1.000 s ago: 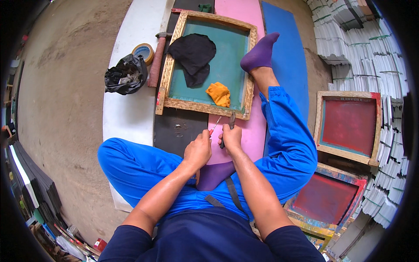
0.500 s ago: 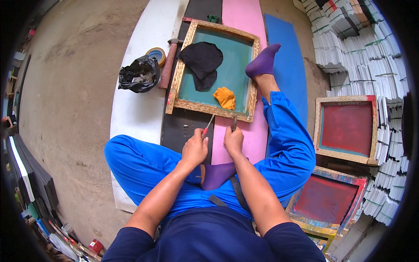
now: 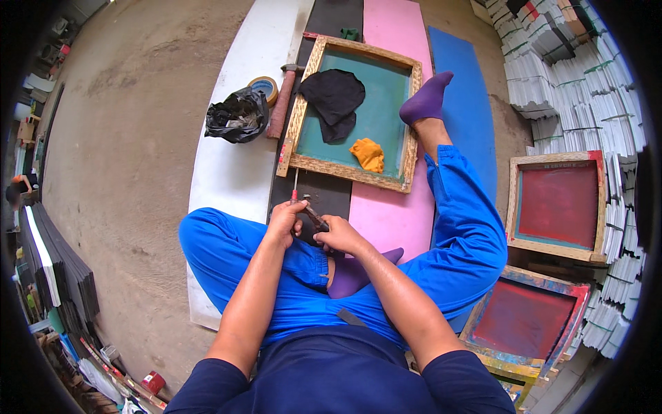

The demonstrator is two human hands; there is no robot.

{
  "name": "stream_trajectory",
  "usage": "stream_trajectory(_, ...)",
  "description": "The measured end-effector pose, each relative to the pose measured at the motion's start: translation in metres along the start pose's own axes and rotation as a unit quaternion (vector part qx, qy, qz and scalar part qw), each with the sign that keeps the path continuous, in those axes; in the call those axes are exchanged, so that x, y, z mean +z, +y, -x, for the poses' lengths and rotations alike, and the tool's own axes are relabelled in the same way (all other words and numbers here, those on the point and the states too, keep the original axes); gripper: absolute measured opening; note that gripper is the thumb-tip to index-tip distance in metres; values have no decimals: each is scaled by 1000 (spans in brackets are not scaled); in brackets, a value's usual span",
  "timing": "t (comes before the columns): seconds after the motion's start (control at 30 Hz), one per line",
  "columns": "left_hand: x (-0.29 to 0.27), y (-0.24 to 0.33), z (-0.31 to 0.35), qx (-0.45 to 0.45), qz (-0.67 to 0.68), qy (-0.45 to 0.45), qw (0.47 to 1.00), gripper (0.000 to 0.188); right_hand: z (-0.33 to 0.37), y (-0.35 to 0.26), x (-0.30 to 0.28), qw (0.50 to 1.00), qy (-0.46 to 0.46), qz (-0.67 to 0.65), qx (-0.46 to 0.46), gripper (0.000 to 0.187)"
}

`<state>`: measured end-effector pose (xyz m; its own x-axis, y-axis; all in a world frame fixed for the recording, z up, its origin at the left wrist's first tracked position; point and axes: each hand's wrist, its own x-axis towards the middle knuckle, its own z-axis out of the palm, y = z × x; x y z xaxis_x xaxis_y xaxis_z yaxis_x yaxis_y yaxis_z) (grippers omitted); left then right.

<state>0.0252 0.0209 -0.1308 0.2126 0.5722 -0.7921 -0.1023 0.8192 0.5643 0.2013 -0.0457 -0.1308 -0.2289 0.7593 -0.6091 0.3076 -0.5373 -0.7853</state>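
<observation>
Brown floor (image 3: 138, 152) | left hand (image 3: 281, 222) grips red-handled screwdriver (image 3: 294, 195) | right hand (image 3: 338, 235) grips pliers (image 3: 316, 218) | frame (image 3: 345, 177) ahead: keep tips off mesh (image 3: 383, 103)

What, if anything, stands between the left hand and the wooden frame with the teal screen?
Nothing visible does: the red-handled tool in the left hand points toward the wooden frame, over the black board.

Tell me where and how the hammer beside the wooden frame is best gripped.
Likely by its handle, near end, from above and the near side: the hammer lies with its head at the far end, flanked by the black bag and wooden frame.
</observation>
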Motion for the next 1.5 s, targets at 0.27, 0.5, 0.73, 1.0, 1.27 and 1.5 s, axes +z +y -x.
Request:
stream_trajectory(0.27, 4, -21, -12, 103, -53, 74, 991, 14, 1, 8, -9, 990, -72, -94, 70, 32)
stream_trajectory(0.5, 7, -15, -12, 144, -147, 182, 961, 26, 7, 33, -23, 993, -5, -101, 65, 33)
stream_trajectory(0.73, 15, -30, -17, 246, -308, 222, 892, 44, 26, 57, -74, 958, 272, 43, 76, 37)
stream_trajectory(1.0, 48, -35, 3, 252, -409, 153, 864, 44, 42, 23, -98, 957, 243, 53, 148, 38)
stream_trajectory(1.27, 56, -49, 2, 268, -411, 113, 864, 44, 31, 21, -106, 956, 226, 95, 163, 41)
stream_trajectory(1.5, 59, -44, 3, 252, -421, 101, 866, 43, 34, -2, -97, 923, 271, 188, 199, 43)
